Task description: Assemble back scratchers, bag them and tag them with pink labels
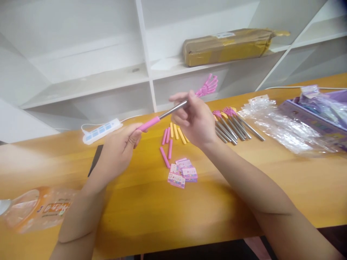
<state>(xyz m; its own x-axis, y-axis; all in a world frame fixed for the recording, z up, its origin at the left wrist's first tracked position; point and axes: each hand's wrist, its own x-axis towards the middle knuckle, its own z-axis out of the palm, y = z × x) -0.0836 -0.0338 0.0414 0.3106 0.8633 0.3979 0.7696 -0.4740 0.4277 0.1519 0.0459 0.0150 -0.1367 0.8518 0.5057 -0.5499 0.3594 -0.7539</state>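
Gripping pink sleeve (149, 124) in left hand (117, 151); pinching steel rod (173, 109) just beside pink claw (208, 86) in right hand (197, 121), above wooden table (135, 209).

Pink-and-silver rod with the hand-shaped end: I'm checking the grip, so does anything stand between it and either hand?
Nothing visible does: the left hand grips the pink tubular sleeve of the rod, and the right hand meets its silver metal shaft directly.

Centre of the frame, a shiny, smooth metal rod (173, 109) with a smooth plastic-looking grip (149, 124) — glossy wood tabletop (141, 216) below, crinkled clear-plastic bags (282, 126) at right, taped cardboard box (230, 48) upper right.
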